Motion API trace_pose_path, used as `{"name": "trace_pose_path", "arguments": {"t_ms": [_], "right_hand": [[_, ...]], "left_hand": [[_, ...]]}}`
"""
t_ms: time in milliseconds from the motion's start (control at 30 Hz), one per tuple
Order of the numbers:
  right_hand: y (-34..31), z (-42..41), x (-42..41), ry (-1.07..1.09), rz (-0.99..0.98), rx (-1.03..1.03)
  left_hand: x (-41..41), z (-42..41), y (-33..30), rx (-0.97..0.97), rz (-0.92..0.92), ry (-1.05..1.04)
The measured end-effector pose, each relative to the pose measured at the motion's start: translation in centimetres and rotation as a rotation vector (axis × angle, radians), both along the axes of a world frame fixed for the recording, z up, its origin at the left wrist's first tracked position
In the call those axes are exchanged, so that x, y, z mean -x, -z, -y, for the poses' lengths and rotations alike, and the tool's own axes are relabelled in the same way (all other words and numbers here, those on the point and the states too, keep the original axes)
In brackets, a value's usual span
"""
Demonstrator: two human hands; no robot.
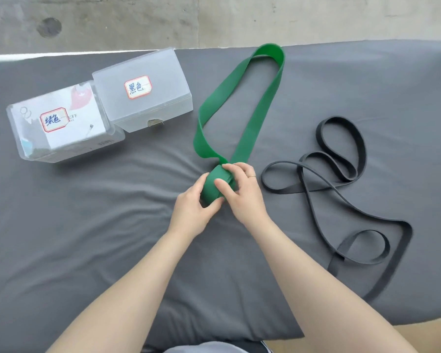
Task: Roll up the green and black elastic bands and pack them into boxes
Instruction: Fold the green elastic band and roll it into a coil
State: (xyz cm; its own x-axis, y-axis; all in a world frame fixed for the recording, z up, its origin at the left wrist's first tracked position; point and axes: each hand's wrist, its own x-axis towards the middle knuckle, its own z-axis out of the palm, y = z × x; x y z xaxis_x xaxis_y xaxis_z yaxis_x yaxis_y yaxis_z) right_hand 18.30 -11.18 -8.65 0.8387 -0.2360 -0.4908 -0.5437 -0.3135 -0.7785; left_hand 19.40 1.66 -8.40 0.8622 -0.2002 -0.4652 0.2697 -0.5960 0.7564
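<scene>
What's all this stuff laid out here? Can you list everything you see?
green band: 1, green, centre of the cloth, near end partly rolled, the rest stretched away
black band: 1, black, right side, lying loose in loops
boxes: 2, translucent plastic, far left, lids closed, side by side, each with a red-edged label
cloth: 1, dark grey, covers the table
left hand: 1, grips the green roll from the left
right hand: 1, fingers curled over the roll
</scene>
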Motion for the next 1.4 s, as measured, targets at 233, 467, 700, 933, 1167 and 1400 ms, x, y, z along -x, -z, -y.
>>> {"name": "trace_pose_path", "arguments": {"t_ms": [233, 467, 700, 933, 1167, 1400], "right_hand": [[1.0, 2.9, -0.7, -0.383, 0.145, 0.152], [0.9, 0.1, 1.3, -0.465, -0.025, 0.242], [0.0, -3.6, 4.2, -0.437, -0.226, 0.350], [0.8, -6.0, 5.1, -0.283, -0.313, 0.451], [0.8, -5.9, 5.3, -0.240, -0.304, 0.403], [0.3, -2.4, 9.0, -0.479, 0.104, 0.576]], "left_hand": [[-1.0, -1.6, 0.2, 0.031, -0.128, -0.013], [1.6, -3.5, 0.0, 0.306, -0.380, -0.246], [3.2, -6.6, -0.1, 0.297, -0.488, -0.299], [4.6, -7.7, 1.4, -0.357, 0.010, 0.125], [7.7, -6.1, 1.3, -0.416, 0.020, 0.331], [6.7, -6.7, 1.4, -0.408, 0.081, 0.328]]}}
